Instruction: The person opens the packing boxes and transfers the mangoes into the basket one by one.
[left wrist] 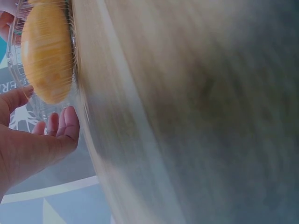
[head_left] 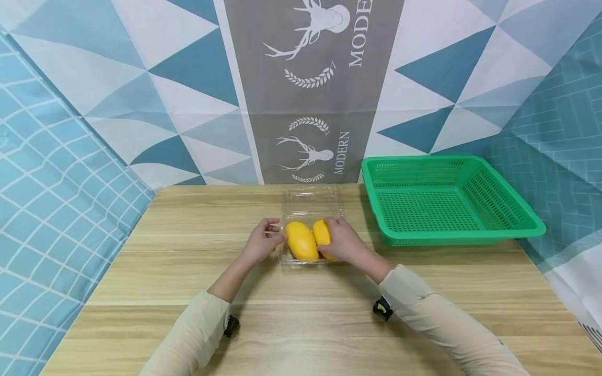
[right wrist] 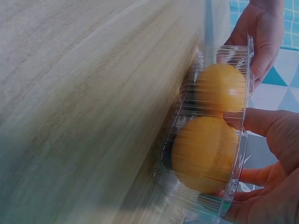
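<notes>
Behind the wooden table (head_left: 305, 324), a triangle-patterned wall (head_left: 423, 62) carries a grey deer panel (head_left: 315, 102).

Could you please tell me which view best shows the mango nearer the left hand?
The head view: it looks into the open clear plastic container and shows that mango from above. The left wrist view shows its long side through the ribbed wall; the right wrist view shows one end through plastic.

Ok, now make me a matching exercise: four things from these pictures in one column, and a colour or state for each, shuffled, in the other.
1. basket
2. fruits
3. box
4. table

A. clear, lid open
B. wood-patterned
C. green, full of holes
D. yellow, side by side

Pairs: 1-C, 2-D, 3-A, 4-B
</notes>
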`<state>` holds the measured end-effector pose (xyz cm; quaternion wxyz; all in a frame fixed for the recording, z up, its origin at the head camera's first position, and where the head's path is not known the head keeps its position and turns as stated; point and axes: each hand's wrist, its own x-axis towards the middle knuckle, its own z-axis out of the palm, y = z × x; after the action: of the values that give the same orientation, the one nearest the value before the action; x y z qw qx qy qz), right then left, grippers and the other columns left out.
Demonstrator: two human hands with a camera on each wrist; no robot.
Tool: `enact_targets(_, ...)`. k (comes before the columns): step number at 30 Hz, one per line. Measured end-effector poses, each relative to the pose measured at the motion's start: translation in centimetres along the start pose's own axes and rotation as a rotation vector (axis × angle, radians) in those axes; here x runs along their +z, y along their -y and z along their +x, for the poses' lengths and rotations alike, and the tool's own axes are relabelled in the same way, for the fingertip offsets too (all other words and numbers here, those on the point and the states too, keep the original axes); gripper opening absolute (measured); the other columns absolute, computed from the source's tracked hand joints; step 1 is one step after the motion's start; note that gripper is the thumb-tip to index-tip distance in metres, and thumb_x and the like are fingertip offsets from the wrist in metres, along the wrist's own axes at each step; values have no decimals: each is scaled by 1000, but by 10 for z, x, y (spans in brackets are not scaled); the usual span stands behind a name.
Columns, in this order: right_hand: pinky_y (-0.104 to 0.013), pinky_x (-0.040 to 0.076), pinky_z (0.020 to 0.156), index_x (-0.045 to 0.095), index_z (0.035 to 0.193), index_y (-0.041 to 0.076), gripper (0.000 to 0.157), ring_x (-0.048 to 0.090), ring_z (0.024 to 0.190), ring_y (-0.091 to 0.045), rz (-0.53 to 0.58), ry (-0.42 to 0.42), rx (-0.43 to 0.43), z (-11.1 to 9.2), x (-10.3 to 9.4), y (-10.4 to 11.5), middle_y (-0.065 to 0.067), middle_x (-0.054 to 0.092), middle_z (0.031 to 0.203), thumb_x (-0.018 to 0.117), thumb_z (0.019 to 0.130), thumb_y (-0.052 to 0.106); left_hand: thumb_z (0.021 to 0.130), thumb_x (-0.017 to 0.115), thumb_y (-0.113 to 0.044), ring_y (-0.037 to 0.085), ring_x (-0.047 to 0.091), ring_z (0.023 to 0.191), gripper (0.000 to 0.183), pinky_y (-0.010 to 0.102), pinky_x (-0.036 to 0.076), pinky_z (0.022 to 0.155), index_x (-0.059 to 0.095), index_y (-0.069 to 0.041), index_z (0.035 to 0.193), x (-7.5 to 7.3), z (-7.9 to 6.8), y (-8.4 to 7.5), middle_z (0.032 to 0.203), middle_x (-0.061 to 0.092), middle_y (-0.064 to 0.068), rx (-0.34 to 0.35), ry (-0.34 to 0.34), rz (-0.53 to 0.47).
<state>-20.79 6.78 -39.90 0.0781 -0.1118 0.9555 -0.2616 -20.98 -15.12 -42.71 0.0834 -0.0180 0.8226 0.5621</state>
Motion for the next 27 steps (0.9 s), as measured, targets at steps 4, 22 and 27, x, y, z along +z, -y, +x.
enact_targets(4,-44,49,92,38,139,-1,79,53,104,-30,-8,20,7,2,-1,2,-23,49,126,76,76,26,86,65,-14,27,53,101,55,29,53,76,41,-3,135,-1,0,-1,123,51,18,-1,0,-3)
enact_targets(22,-42,48,90,29,144,4,85,50,102,-28,37,131,49,11,-2,3,-22,44,128,74,73,19,86,64,-14,28,53,103,55,31,54,77,41,-3,135,-2,2,0,123,50,18,-11,-1,-21)
enact_targets(27,-43,48,93,32,144,5,85,51,104,-29,89,105,55,10,0,1,-22,43,131,75,72,20,87,64,-14,27,53,102,55,32,54,76,41,-3,135,0,2,1,121,50,18,-13,2,-25)
